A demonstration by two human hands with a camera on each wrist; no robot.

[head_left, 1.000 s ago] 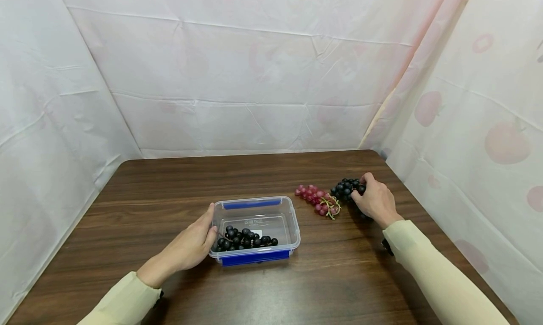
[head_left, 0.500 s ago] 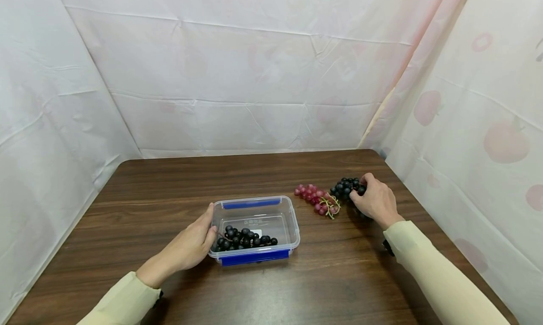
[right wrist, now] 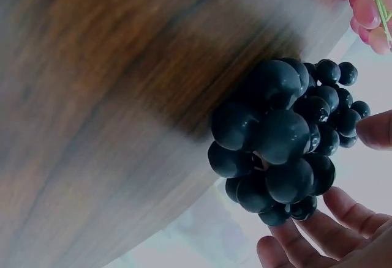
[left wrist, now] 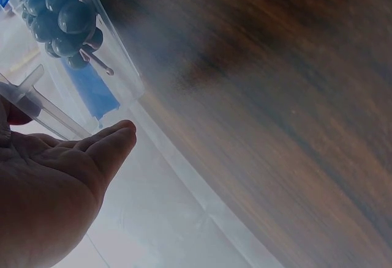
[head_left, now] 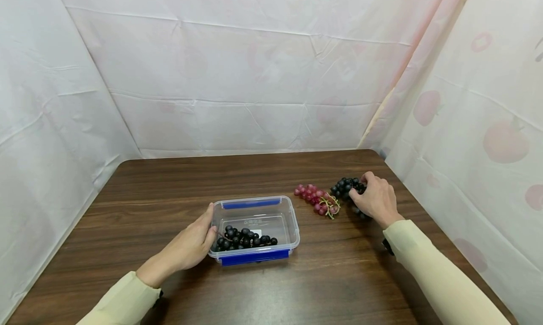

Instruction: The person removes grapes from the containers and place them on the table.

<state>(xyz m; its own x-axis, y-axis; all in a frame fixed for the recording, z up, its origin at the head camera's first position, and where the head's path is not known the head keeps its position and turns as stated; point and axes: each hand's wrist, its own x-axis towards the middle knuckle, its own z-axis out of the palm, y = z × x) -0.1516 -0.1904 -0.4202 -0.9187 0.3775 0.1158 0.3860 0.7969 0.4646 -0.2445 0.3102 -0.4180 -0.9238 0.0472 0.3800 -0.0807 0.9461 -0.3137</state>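
Note:
A clear plastic box (head_left: 284, 228) with blue side clips stands on the table, a bunch of black grapes (head_left: 246, 239) lying in its near part. My left hand (head_left: 191, 242) rests against the box's left wall with straight fingers, the thumb at the rim. In the left wrist view, those fingers (left wrist: 113, 148) lie along the clear wall. At the right, my right hand (head_left: 377, 200) has its thumb and fingers around a second bunch of black grapes (head_left: 345, 188). The right wrist view shows fingertips (right wrist: 343, 207) against the lower grapes and the thumb on the other side.
Red grapes (head_left: 311, 195) with a green stem lie just left of the second black bunch. The brown wooden table (head_left: 169, 183) has rounded far corners. White cloth (head_left: 254, 80) hangs behind and at both sides, with faint fruit prints on the right.
My right hand has lifted very slightly at the black grapes, and more of the lower grapes shows under it. The left hand and box have stayed put.

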